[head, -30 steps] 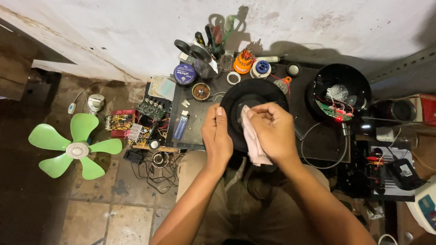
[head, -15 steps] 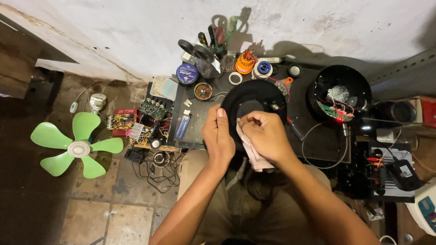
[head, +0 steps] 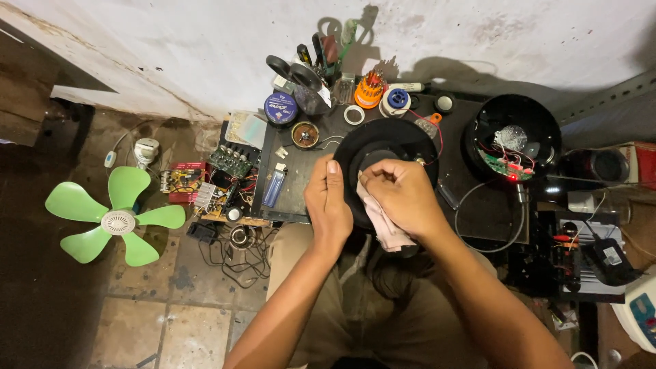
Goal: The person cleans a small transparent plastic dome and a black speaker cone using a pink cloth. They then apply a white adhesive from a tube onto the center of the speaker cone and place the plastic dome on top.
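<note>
Change: both hands sit a little lower on the disc than half a second ago, and the cloth hangs further down toward the lap.
Left hand (head: 329,205): it lies flat against the left edge of the black round disc (head: 386,160). Fingers are together and straight, thumb side up. It grips nothing; it just steadies the disc.
Right hand (head: 403,195): fingers are curled tight around a pale pink cloth (head: 384,229). The pinched part presses on the middle of the disc.
Disc: it rests on the small dark table (head: 294,198), right in front of the person, between the two hands.
Cloth: one end is bunched in the right hand, the loose end hangs over the near table edge.
Around: a green fan blade (head: 113,219) lies on the floor to the left, circuit boards (head: 212,181) sit beside the table, and a black bowl-shaped shell with wires (head: 512,140) sits to the right.
How to do it well: I think small rubs work best, with the left hand holding the disc so it does not spin or slide. Keep the cloth away from the thin red wire (head: 437,137) near the disc.
</note>
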